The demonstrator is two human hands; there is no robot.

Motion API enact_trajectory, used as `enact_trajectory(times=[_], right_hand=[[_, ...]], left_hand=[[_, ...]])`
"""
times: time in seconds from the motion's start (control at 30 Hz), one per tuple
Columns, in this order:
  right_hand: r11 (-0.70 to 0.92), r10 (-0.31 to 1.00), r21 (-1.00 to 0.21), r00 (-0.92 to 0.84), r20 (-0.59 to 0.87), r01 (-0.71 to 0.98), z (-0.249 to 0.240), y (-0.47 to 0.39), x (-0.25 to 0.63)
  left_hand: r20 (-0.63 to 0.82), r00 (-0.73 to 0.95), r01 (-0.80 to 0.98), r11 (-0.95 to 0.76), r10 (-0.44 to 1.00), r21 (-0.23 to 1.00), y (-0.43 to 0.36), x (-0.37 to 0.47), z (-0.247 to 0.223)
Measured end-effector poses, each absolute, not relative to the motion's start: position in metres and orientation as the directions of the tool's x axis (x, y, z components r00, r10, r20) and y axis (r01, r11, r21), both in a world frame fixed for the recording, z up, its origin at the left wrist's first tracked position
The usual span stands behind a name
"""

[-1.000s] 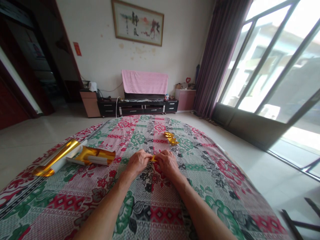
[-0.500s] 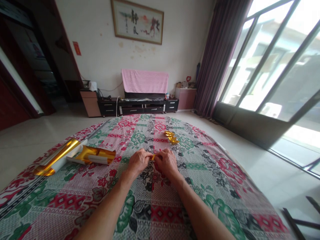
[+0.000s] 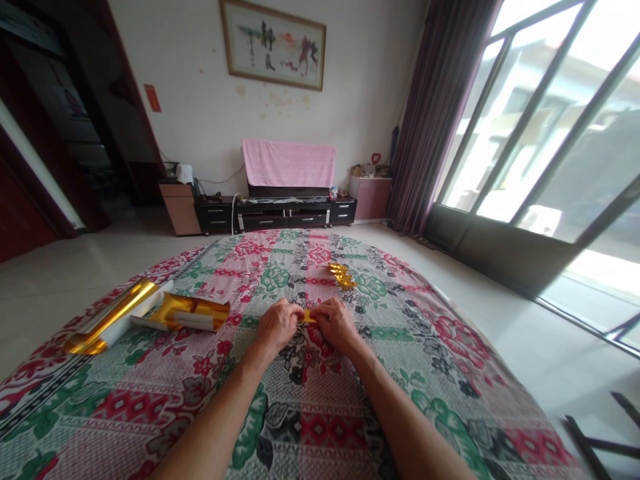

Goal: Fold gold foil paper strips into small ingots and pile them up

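Note:
Between my two hands is a small piece of gold foil paper [image 3: 308,317], mostly covered by the fingers. My left hand [image 3: 279,325] pinches its left end, and my right hand [image 3: 337,324] pinches its right end. Both hands are just above the patterned cloth. Beyond my right hand lie several folded gold foil pieces [image 3: 343,276] in a short row. Off to the left, loosely curled sheets of gold foil paper [image 3: 197,311] rest on the cloth, their pale undersides partly showing.
A flowered red, green and grey cloth [image 3: 330,393] covers the round-edged surface before me. Past its far edge stands a low black cabinet [image 3: 270,221] with a pink towel [image 3: 290,163] above it. Dark bars [image 3: 595,443] stand at the lower right, beyond the cloth's edge.
My right hand has shifted slightly, and more of the gold foil piece now shows between the fingers. The other foil pieces stay where they were.

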State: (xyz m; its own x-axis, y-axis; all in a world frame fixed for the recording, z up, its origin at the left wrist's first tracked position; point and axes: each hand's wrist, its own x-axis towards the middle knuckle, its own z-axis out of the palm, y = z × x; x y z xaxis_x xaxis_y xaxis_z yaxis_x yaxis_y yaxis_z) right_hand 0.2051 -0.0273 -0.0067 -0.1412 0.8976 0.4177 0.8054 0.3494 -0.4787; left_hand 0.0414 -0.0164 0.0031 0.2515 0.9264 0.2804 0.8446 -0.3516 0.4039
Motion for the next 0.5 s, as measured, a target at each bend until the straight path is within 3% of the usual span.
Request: enact_trajectory(times=[0.5], right_hand=[[0.350,0.888,-0.484,-0.120,0.443,0.802,-0.008,-0.028,0.204]], left_hand=[[0.276,0.174,0.884,-0.274,0.945,0.380,-0.021,0.050,0.005]])
